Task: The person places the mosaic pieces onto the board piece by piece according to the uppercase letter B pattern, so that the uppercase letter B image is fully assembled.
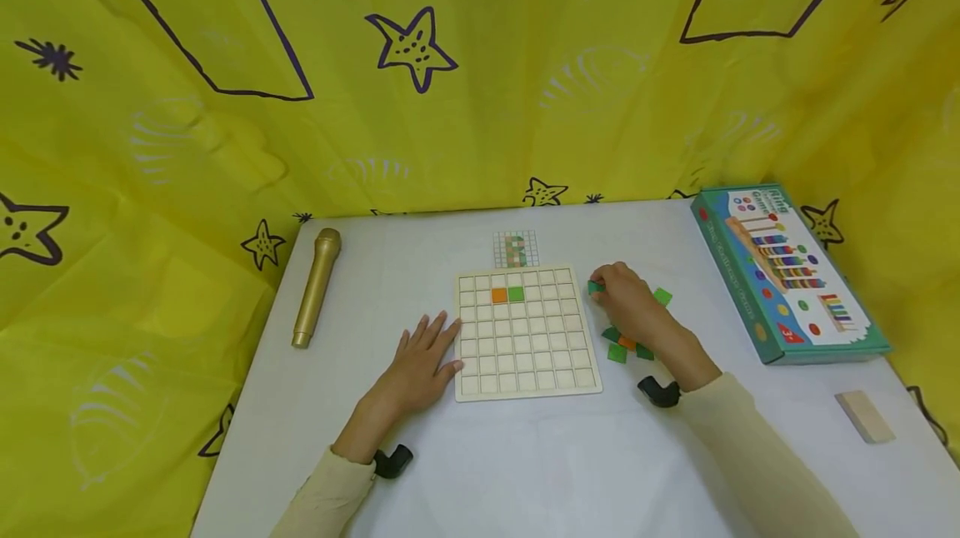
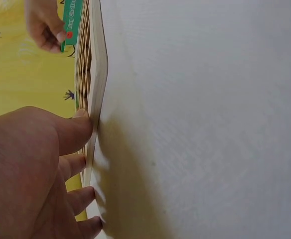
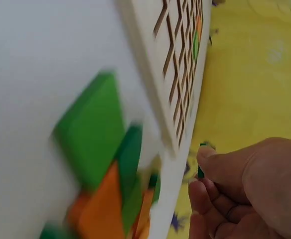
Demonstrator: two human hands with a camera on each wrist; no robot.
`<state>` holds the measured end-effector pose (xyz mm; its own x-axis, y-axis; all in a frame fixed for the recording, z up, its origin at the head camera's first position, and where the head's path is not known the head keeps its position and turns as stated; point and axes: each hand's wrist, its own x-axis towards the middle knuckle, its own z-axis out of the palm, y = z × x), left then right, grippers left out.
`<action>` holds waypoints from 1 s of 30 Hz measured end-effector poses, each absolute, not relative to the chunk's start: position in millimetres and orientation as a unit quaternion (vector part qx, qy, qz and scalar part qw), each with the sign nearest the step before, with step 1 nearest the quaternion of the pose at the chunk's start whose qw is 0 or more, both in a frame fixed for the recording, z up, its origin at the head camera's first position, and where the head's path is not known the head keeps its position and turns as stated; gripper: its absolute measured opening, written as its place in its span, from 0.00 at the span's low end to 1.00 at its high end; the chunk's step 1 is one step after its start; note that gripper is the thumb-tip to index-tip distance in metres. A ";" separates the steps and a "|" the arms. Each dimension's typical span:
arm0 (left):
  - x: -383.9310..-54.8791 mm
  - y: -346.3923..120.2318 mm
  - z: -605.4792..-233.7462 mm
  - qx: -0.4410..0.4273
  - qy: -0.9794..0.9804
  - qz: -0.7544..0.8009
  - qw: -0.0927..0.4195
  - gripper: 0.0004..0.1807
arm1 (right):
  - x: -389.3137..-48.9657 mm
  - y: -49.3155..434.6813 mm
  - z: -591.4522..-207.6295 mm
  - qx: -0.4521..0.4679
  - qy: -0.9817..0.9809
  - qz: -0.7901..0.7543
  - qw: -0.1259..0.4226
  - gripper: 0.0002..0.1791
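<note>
A pale wooden grid board lies on the white table, with an orange square tile and a light green square tile side by side in its second row. My left hand rests against the board's left edge, fingers spread and fingertips touching the rim. Just off the board's right edge, my right hand pinches a dark green tile between thumb and fingers. Below and beside that hand lie loose green and orange pieces, partly hidden by it. A small patterned grid card sits behind the board.
A gold microphone lies at the left of the table. On the right are a green Ring game box and a small wooden block. A yellow curtain hangs along the table's back edge.
</note>
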<state>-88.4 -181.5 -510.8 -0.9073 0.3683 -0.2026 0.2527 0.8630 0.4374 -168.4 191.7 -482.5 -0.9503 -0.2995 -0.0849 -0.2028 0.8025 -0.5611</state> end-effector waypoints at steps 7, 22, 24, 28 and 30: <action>-87.6 -179.7 -511.3 0.163 0.956 0.201 0.138 0.37 | -179.9 142.7 -485.9 -0.164 0.950 -0.253 0.085 0.17; -88.3 -182.3 -511.9 0.158 0.956 0.198 0.144 0.38 | -191.4 104.9 -488.6 -0.200 0.949 -0.207 0.126 0.15; -88.6 -182.3 -511.9 0.158 0.957 0.198 0.144 0.38 | -192.5 103.9 -487.9 -0.205 0.949 -0.203 0.127 0.15; -88.5 -181.9 -511.2 0.162 0.956 0.201 0.140 0.38 | -194.7 103.2 -487.4 -0.202 0.953 -0.193 0.116 0.14; -88.5 -181.6 -510.9 0.163 0.956 0.201 0.140 0.38 | -195.4 102.7 -486.8 -0.198 0.953 -0.196 0.116 0.14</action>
